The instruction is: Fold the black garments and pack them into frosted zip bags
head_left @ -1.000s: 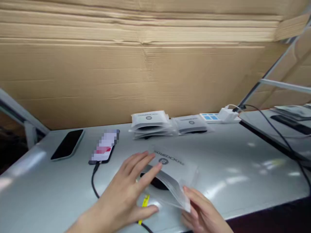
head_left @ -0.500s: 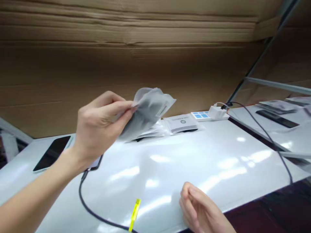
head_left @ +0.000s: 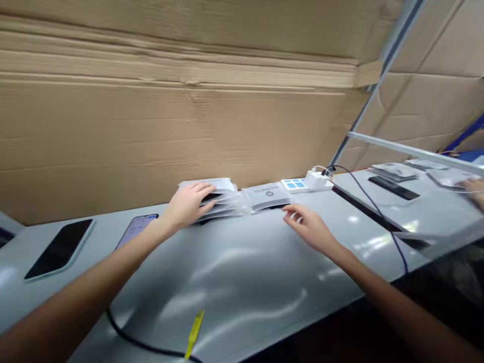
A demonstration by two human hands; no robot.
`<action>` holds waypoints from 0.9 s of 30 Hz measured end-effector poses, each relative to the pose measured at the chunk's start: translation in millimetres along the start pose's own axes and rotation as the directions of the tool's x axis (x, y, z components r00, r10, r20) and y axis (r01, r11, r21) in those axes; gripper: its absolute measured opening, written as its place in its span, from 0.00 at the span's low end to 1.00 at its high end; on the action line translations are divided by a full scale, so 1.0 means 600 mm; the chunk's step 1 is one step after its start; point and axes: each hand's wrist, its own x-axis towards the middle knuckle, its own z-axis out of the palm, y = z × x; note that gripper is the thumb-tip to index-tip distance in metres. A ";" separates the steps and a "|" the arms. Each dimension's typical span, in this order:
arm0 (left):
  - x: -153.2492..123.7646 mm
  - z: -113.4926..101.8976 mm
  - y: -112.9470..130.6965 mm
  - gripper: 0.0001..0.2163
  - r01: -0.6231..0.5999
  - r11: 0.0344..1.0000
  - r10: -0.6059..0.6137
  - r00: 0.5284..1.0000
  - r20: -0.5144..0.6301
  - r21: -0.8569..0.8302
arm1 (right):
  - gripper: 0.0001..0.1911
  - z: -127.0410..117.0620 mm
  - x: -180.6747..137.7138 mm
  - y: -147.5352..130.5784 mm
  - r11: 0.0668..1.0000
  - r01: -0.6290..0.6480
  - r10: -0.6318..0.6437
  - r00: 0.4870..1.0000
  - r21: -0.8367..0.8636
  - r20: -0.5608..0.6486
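My left hand (head_left: 188, 204) rests with fingers spread on a stack of clear packets (head_left: 219, 201) at the back of the grey table (head_left: 242, 272). A second, smaller pile of packets (head_left: 265, 196) lies just to its right. My right hand (head_left: 308, 227) hovers low over the table, fingers loosely apart and holding nothing, close to the front of that second pile.
Two phones lie at the left: a dark one (head_left: 58, 249) and a lit one (head_left: 136, 228) with a black cable (head_left: 143, 345) bearing a yellow tag (head_left: 194, 334). A white charger (head_left: 316, 178) and blue-white card (head_left: 294, 184) sit by the cardboard wall (head_left: 151, 116). Another person's hand (head_left: 477, 191) shows at the far right.
My left hand carried the packet from the table's front up and back, and set it on the stack. My right hand reached forward from the near edge toward the second pile.
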 end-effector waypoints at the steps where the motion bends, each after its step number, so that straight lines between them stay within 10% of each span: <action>1: -0.009 -0.007 0.010 0.16 -0.002 1.000 0.002 1.000 -0.021 -0.007 | 0.14 -0.002 0.028 0.017 0.998 0.015 -0.017 0.999 -0.064 -0.027; 6: -0.078 -0.033 0.088 0.11 0.103 0.948 -0.133 0.988 -0.082 -0.302 | 0.14 0.024 0.106 0.050 0.950 0.143 -0.140 0.990 -0.279 0.033; 11: -0.131 -0.034 0.152 0.06 0.416 0.562 -0.379 0.898 0.224 -0.715 | 0.08 0.048 0.118 0.027 0.913 0.233 -0.198 0.971 -0.335 0.135; 17: -0.128 0.000 0.171 0.12 0.717 0.138 -0.336 0.683 0.649 -0.683 | 0.12 0.049 0.065 -0.042 0.937 0.228 -0.165 0.956 -0.266 0.241; 27: -0.112 0.061 0.163 0.21 0.773 0.019 -0.308 0.608 0.732 -0.634 | 0.18 0.004 0.044 0.015 0.981 -0.004 0.071 0.937 -0.192 0.343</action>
